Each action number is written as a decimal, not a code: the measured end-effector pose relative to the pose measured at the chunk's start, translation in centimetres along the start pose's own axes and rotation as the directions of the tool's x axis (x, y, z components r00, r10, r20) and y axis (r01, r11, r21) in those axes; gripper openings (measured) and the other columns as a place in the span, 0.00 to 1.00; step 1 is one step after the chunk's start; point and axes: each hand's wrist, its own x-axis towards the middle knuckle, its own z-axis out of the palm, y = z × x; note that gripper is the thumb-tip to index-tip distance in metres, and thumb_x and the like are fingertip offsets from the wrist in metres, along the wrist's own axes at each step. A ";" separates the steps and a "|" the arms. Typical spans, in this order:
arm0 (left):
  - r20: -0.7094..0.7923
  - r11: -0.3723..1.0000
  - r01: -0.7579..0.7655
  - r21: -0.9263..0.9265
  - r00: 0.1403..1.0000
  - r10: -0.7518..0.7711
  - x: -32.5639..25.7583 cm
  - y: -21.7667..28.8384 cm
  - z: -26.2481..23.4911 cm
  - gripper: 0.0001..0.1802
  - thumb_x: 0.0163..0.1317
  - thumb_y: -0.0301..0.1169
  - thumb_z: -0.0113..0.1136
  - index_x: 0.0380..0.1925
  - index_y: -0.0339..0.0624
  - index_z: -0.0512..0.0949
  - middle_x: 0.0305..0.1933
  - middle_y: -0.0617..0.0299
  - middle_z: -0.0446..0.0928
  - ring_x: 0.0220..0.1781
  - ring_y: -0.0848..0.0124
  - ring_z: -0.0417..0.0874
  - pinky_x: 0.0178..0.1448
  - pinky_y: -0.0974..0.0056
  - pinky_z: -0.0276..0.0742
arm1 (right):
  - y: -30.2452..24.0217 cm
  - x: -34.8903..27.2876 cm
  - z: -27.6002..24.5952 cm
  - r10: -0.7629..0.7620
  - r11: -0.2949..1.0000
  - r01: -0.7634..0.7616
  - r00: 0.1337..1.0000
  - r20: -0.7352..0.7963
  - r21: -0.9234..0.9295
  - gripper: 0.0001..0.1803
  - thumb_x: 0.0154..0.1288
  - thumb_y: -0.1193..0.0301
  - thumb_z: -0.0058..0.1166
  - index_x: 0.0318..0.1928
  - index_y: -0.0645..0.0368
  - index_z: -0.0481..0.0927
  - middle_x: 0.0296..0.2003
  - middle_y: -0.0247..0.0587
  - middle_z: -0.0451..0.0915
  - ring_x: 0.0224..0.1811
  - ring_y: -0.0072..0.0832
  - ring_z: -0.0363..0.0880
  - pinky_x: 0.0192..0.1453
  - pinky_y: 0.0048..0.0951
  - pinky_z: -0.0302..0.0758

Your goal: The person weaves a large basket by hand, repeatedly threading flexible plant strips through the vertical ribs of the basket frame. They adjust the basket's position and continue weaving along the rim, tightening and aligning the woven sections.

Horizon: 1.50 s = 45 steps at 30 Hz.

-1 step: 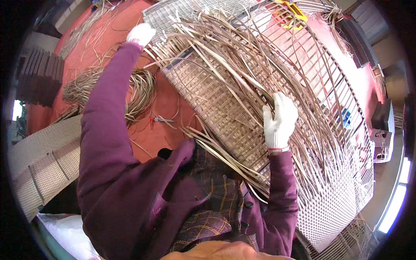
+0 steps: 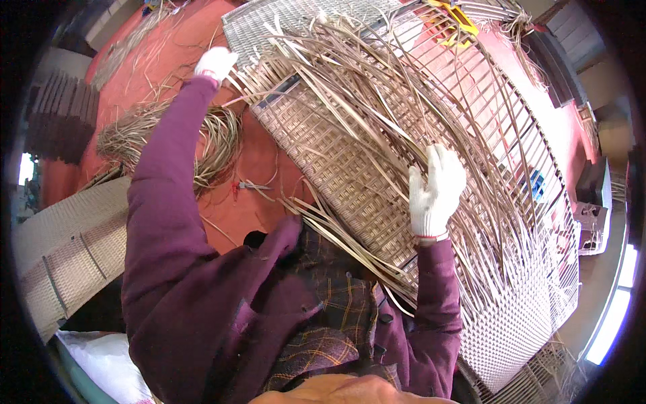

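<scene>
From where I stand, the woven panel point(image 2: 323, 138) lies slantwise right before the seated person, its near edge running down toward the lap and its far part resting on the red surface point(image 2: 262, 158). A thick spill of loose strips point(image 2: 377, 111) sprawls across its middle and hides much of the weave. Toward its far right edge the bars point(image 2: 521, 128) are bare, with a yellow object point(image 2: 464, 28) at their far end and a small blue thing point(image 2: 535, 183) showing through them. By the right near corner the weave turns whitish and close.

To the left, a coil of strips point(image 2: 221, 145) sits on the red surface, partly hidden by the purple left sleeve point(image 2: 165, 175). A small tool with a red end point(image 2: 250, 186) lies between coil and panel. Farther left are a pale woven piece point(image 2: 70, 252), a stack of dark pieces point(image 2: 62, 124) and a white sack point(image 2: 108, 363).

The left arm stretches far forward, its gloved left hand point(image 2: 216, 64) just off the panel's left corner beside the strip ends, fingers together; I can't tell whether it pinches one. The right arm is bent, and the gloved right hand point(image 2: 436, 192) lies over the strips near the panel's middle, loose, fingers extended and thumb apart.
</scene>
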 end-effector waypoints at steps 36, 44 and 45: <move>0.519 -0.656 0.309 -0.688 0.842 -0.148 -7.2 11.0 12.7 0.30 0.85 0.50 0.55 0.76 0.45 0.76 0.71 0.62 0.81 0.71 0.67 0.80 0.77 0.57 0.74 | -16.0 -1.4 3.9 -0.312 0.939 0.171 0.784 0.537 0.297 0.32 0.68 0.72 0.56 0.73 0.51 0.76 0.47 0.45 0.81 0.46 0.43 0.82 0.46 0.45 0.80; 0.552 -0.519 0.382 -0.765 0.803 -0.222 -7.3 10.5 10.4 0.31 0.85 0.52 0.53 0.76 0.44 0.76 0.72 0.59 0.81 0.72 0.66 0.79 0.76 0.56 0.73 | -15.7 -2.2 3.9 -0.290 0.945 0.134 0.762 0.579 0.297 0.31 0.69 0.74 0.53 0.73 0.49 0.76 0.51 0.49 0.82 0.49 0.47 0.84 0.51 0.49 0.82; 0.542 -0.479 0.390 -0.786 0.808 -0.232 -6.5 9.4 10.0 0.31 0.85 0.52 0.53 0.76 0.44 0.76 0.72 0.58 0.80 0.72 0.66 0.79 0.76 0.56 0.73 | -15.7 -2.2 4.0 -0.291 0.943 0.131 0.765 0.574 0.305 0.32 0.69 0.75 0.54 0.73 0.49 0.76 0.49 0.48 0.82 0.48 0.47 0.83 0.48 0.50 0.82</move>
